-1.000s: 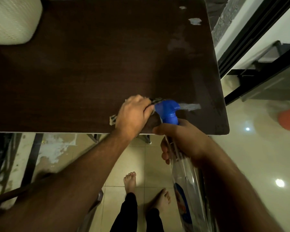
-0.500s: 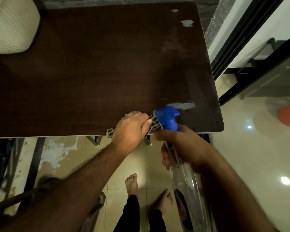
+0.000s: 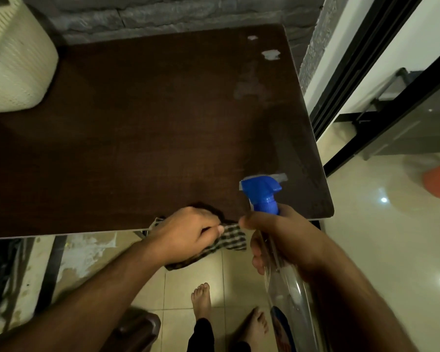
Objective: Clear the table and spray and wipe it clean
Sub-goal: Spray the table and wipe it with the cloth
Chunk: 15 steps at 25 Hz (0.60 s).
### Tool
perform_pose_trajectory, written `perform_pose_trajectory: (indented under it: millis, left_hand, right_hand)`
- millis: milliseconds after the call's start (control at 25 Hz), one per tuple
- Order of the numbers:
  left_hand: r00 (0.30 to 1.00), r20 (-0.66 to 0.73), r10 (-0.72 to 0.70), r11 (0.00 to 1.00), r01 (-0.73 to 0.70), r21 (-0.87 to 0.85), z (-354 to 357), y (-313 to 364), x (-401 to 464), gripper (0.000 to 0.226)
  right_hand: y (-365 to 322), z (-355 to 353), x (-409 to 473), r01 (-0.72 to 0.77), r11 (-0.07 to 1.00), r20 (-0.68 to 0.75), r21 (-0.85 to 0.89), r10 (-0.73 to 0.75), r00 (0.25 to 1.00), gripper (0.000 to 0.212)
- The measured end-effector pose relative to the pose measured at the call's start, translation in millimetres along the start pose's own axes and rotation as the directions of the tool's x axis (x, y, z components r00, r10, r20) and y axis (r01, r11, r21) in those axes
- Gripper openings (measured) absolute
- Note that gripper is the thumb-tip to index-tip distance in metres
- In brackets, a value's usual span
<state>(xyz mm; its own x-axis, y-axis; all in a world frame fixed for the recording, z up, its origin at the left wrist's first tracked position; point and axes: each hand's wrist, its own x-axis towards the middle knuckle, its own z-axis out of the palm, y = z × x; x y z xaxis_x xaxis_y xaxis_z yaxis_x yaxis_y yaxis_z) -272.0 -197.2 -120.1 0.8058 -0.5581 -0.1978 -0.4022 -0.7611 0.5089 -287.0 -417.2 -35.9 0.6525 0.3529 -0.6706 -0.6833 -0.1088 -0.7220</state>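
- Head view: I judge the clearing nearly done; the dark table (image 3: 137, 138) carries only a cream ribbed container (image 3: 13, 62) at its far left corner, and pale patches show along the right side.
- My left hand (image 3: 188, 235) is curled round a checked cloth (image 3: 229, 241) at the near edge, part of the cloth hanging off below the tabletop.
- My right hand (image 3: 282, 240) is wrapped round the neck of the spray bottle (image 3: 290, 295), just beside the cloth, at the table's near right corner.
- The bottle's long axis runs from the clear body low by my forearm up to the blue trigger head (image 3: 262, 193); the nozzle seems to aim left across the tabletop.
- I reckon wiping the remaining surface is still left.
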Motion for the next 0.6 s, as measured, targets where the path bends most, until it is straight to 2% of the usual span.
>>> perform_pose_trajectory:
  millis: [40,120,200,280,360,440,600]
  left_hand:
    - [0.999,-0.043,-0.020,1.000,0.020,-0.007,-11.2,-9.8,6.3,0.034]
    - [0.965,-0.238,-0.111,0.993,0.115,0.005,-36.8,-31.8,36.4,0.032]
    - [0.897,-0.377,-0.232,0.967,0.254,0.009,-52.4,-48.5,80.1,0.033]
    - [0.810,-0.448,-0.378,0.913,0.405,-0.039,-55.8,-57.2,124.2,0.032]
    - [0.733,-0.514,-0.446,0.869,0.493,-0.052,-52.2,-59.8,158.6,0.031]
    - [0.709,-0.542,-0.451,0.854,0.519,-0.032,-49.2,-58.8,181.9,0.030]
    - [0.732,-0.542,-0.413,0.859,0.511,0.034,-57.3,-65.8,215.3,0.031]
  right_hand:
    - [-0.6,-3.9,0.8,0.000,1.000,0.000,0.014,0.000,1.000,0.018]
    - [-6.0,-11.1,4.7,0.014,0.999,-0.005,0.041,-0.014,1.000,0.019]
    - [-15.8,-16.3,12.3,0.039,0.996,-0.013,0.076,-0.038,0.999,0.020]
    - [-29.5,-20.3,22.7,0.061,0.994,-0.006,0.095,-0.061,0.998,0.022]
    - [-41.8,-26.1,35.4,0.068,0.993,0.000,0.100,-0.069,0.998,0.022]
    - [-51.6,-34.3,48.8,0.069,0.992,0.000,0.109,-0.069,0.998,0.024]
    - [-66.2,-54.3,74.1,0.042,0.991,-0.013,0.130,-0.041,0.999,0.024]
